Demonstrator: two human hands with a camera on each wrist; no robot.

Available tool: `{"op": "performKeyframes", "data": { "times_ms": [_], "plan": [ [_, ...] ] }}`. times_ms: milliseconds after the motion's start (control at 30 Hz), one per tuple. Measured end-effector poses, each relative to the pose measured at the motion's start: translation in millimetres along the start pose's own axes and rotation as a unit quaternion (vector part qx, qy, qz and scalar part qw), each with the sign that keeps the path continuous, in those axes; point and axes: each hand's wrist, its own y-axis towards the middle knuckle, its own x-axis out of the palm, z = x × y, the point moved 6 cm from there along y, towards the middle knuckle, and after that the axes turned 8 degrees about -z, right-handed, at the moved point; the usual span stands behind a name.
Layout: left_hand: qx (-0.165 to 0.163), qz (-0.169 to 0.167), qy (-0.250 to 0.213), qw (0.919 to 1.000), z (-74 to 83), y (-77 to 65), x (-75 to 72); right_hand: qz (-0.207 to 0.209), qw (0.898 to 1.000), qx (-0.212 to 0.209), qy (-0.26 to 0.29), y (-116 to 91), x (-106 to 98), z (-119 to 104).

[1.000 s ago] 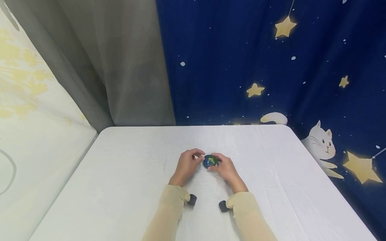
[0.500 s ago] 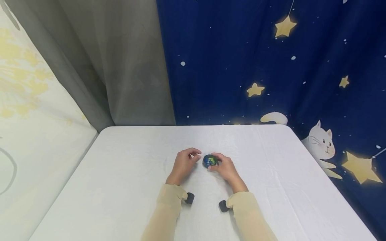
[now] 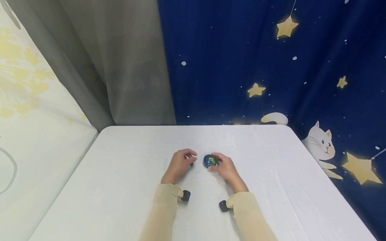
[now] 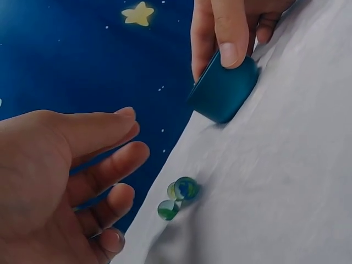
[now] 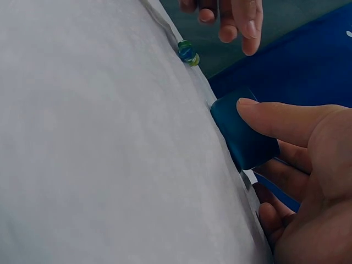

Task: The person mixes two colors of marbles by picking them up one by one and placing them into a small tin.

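A small dark teal cup point(image 4: 223, 91) stands on the white cloth, and my right hand point(image 3: 224, 166) holds it with the thumb on the near side and fingers on the far side. Blue and green glassy contents point(image 3: 211, 160) show inside its mouth in the head view. My left hand point(image 3: 178, 164) hovers to the left of the cup, fingers loosely bent and apart, holding nothing. Close to its fingertips, a little cluster of glass marbles point(image 4: 186, 188) in blue and green lies on the cloth. From the head view the left hand mostly hides these marbles.
The table point(image 3: 126, 174) has a white, slightly wrinkled cloth. Behind it hang a grey curtain point(image 3: 135, 67) and a dark blue curtain point(image 3: 223, 60) with stars and a white cat. A black wrist camera point(image 3: 186, 195) sits at the left cuff, another black camera point(image 3: 223, 206) at the right.
My left hand has moved leftward, away from the cup, and the marbles now show beside its fingers. My right hand and the cup have stayed in place.
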Motion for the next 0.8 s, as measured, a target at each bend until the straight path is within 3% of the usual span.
{"op": "performKeyframes", "data": {
  "times_ms": [267, 467, 800],
  "plan": [
    [0.002, -0.027, 0.016, 0.9995, -5.7, -2.9, -1.7, 0.002, 1.000, 0.000, 0.006, -0.5, -0.1, 1.2],
    [-0.016, -0.044, 0.038, 0.9982, -9.0, -4.2, 0.5, 0.001, 1.000, -0.003, 0.004, -1.0, 1.1, 1.6],
    [-0.023, -0.051, 0.053, 0.9970, -9.8, -6.4, -0.3, 0.000, 1.000, -0.002, 0.006, -1.3, 0.9, 0.6]
  ]
}}
